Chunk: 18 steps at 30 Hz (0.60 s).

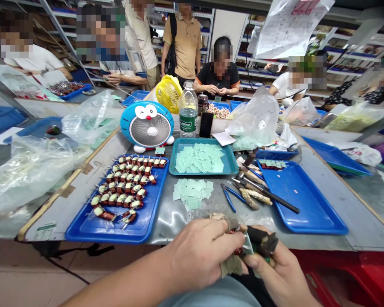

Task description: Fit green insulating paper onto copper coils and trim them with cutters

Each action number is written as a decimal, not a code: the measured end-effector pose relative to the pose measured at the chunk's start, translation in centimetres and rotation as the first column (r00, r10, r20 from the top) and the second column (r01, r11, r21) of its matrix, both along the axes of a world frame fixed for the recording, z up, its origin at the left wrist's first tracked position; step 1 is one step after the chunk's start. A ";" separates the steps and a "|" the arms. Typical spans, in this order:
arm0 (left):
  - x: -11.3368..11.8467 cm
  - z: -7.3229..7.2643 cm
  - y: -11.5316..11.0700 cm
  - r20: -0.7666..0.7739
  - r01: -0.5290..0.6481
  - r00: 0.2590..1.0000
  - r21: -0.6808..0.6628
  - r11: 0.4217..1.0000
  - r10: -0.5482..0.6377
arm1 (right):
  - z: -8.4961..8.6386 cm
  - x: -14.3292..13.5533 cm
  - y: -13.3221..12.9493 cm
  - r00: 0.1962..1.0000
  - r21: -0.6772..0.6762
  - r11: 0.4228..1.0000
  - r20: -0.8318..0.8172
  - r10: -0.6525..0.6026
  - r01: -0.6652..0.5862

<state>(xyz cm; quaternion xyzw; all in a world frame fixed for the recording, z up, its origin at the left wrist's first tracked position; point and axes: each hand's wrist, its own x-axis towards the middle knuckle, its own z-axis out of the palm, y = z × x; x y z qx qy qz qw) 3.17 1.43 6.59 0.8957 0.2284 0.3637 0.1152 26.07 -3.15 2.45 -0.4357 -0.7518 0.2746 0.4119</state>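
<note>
Close to my body, in front of the table edge, my left hand [201,251] is closed around a coil wound with reddish-brown wire [238,250]. Cloth-like wraps cover some of its fingers. A small pale green plate [248,242] sits against the coil's right side. My right hand [284,273] is closed at that plate, its thumb pressed near the lower edge. Dark wrapping or a dark object covers part of the right fingers; I cannot tell which. Similar coils stand in rows in the blue tray [147,226] at left. Loose green plates [193,192] lie on the table ahead.
A teal tray [171,168] holds more green plates. Blue-handled cutters [228,198], a hammer [275,198] and other tools lie right of centre. The right blue tray [310,204] holds several plated coils. Behind are a fan [152,125], a bottle [188,113], a phone [206,124] and seated people.
</note>
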 end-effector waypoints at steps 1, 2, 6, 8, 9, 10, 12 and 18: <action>0.0 0.1 0.1 -0.015 0.003 1.000 0.009 1.000 -0.003 | 0.1 0.0 0.0 1.000 -0.006 1.000 -0.008 0.004 -0.004; 0.0 0.2 0.2 -0.025 0.008 1.000 0.016 1.000 -0.008 | 0.2 0.0 0.0 1.000 -0.004 1.000 -0.013 0.003 -0.003; 0.2 0.2 0.5 -0.021 0.053 0.998 -0.008 0.999 -0.053 | 0.1 0.2 0.0 1.000 0.015 1.000 -0.002 -0.025 0.025; 0.4 0.1 0.6 -0.007 0.053 0.999 -0.034 0.998 -0.054 | -0.3 0.4 -0.1 0.999 -0.060 0.998 -0.034 -0.040 0.038; 0.5 0.0 0.6 0.001 0.038 0.999 -0.047 0.998 -0.038 | -0.6 0.4 -0.1 0.997 -0.123 0.992 -0.060 -0.047 0.040; 0.6 0.0 0.6 0.008 0.025 1.000 -0.067 0.997 -0.025 | -0.9 0.5 -0.1 0.995 -0.187 0.982 -0.088 -0.054 0.036; 0.8 0.2 0.5 0.005 0.011 1.000 -0.137 0.990 -0.011 | -1.4 0.7 -0.1 0.989 -0.278 0.960 -0.132 -0.064 0.025; 0.8 1.6 -0.6 -0.015 -0.013 1.000 -0.377 0.926 0.007 | -1.0 0.5 -0.3 0.979 -0.288 0.957 -0.179 -0.097 0.042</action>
